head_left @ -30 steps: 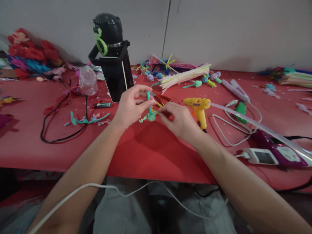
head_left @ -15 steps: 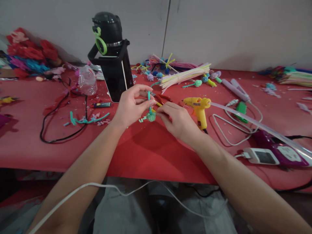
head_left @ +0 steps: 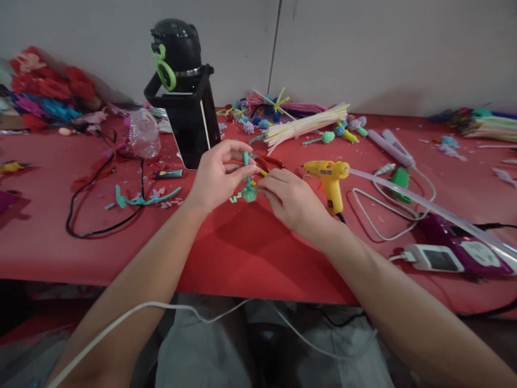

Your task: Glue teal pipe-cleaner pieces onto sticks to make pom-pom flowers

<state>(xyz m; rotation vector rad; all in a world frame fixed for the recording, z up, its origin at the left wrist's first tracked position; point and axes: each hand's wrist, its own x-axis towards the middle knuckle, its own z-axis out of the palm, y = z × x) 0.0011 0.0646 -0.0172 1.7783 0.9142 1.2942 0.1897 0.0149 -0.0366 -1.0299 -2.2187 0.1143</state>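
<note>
Between the thumb and fingers of my left hand [head_left: 221,175] is the teal stem of a small green fuzzy piece [head_left: 249,193], which hangs with its round head down. My right hand [head_left: 291,202] is pinched just right of that head; whatever its fingertips grip is too small to make out. Behind my fingertips lie red-handled pliers [head_left: 272,161] and a bit of something yellow. Small pale green snippets [head_left: 235,198] lie on the red table [head_left: 258,258] beneath my left fingers.
A black bottle in a holder [head_left: 189,118] stands behind my left hand. Right of my right hand is a yellow glue gun [head_left: 332,180] with a long clear stick. Pipe cleaners [head_left: 307,125] lie at the back, a purple power strip [head_left: 476,250] at the right.
Both hands and the green piece have shifted very slightly left; the holds look the same.
</note>
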